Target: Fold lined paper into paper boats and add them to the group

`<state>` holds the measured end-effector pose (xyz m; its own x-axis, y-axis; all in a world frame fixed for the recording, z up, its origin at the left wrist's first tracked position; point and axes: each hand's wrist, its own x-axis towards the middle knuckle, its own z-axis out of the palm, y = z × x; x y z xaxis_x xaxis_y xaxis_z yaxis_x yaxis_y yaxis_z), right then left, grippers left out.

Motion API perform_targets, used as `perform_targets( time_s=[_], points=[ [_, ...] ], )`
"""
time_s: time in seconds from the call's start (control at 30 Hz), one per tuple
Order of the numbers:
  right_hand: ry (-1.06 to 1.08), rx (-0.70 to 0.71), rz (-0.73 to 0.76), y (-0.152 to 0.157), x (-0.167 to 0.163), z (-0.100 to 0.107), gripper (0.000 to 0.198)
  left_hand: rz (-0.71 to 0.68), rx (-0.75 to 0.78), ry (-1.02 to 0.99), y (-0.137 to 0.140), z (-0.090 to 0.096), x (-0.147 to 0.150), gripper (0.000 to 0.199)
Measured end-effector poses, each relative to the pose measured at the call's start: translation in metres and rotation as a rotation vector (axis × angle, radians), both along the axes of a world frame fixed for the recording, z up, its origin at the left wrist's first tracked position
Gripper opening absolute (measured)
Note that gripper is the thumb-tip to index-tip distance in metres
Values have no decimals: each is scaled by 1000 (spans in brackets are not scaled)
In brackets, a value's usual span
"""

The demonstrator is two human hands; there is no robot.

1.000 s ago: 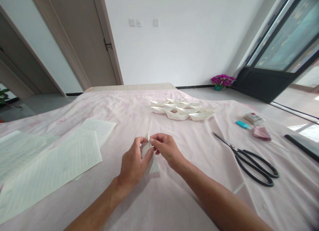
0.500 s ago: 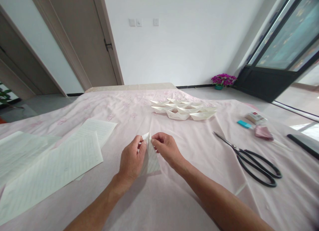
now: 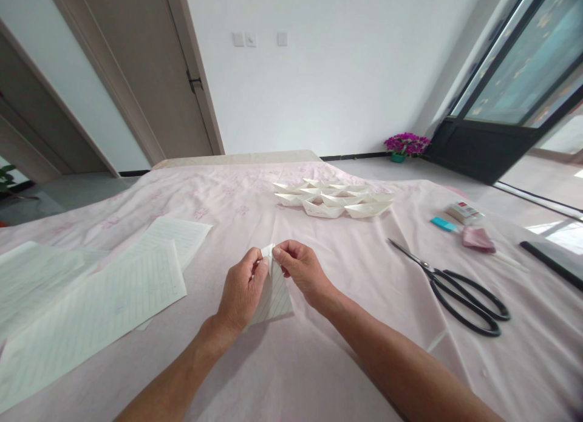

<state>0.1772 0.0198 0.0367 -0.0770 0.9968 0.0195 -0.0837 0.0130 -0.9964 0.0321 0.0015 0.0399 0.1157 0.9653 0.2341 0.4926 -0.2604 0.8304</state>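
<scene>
Half a second ago the upper end of the folded lined paper [image 3: 277, 300] stood up as a sharp point; now it looks blunter, a pale flap showing at the top, and my right hand's fingertips have edged leftward over it. The paper is straight in front of me, above or against the cloth-covered table [image 3: 273, 379]; I cannot tell whether its lower edge rests there. Its long axis runs away from me, leaning very slightly, with the narrow end pointing forward and the broad, slanting edge toward me.

Both hands are at that narrow end. My left hand [image 3: 239, 288] lies along the left side, covering part of it, thumb and fingers pinching just left of the flap; it is the nearer to the paper's body. My right hand [image 3: 303, 267] comes in from the right, touching only the top, thumb and forefinger pinching the paper there. Beyond the narrow end, forward and to the right, sit the paper boats [image 3: 324, 210], well apart from my fingers.
</scene>
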Motion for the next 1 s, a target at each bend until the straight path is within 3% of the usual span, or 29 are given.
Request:
perform_targets(
  time_s=[0.3, 0.53, 0.63, 0.77, 0.87, 1.0],
  points=[
    [-128, 86, -45, 5, 2, -7, 26, -73, -130, -324, 2, 2, 0, 25],
    [-371, 155, -108, 6, 6, -5, 5, -64, -18, -170, -2, 2, 1, 26],
    [-232, 106, -55, 5, 6, -3, 6, -25, 18, -141, -2, 1, 1, 23],
    [-68, 47, 10, 5, 4, -4, 13, 35, -76, -258, 1, -1, 1, 27],
    [-28, 35, 14, 5, 4, -5, 12, -6, -163, -282, 3, 0, -1, 30],
    [18, 21, 37, 4, 3, -4, 11, -51, -149, -256, 3, 0, -2, 29]
  ],
)
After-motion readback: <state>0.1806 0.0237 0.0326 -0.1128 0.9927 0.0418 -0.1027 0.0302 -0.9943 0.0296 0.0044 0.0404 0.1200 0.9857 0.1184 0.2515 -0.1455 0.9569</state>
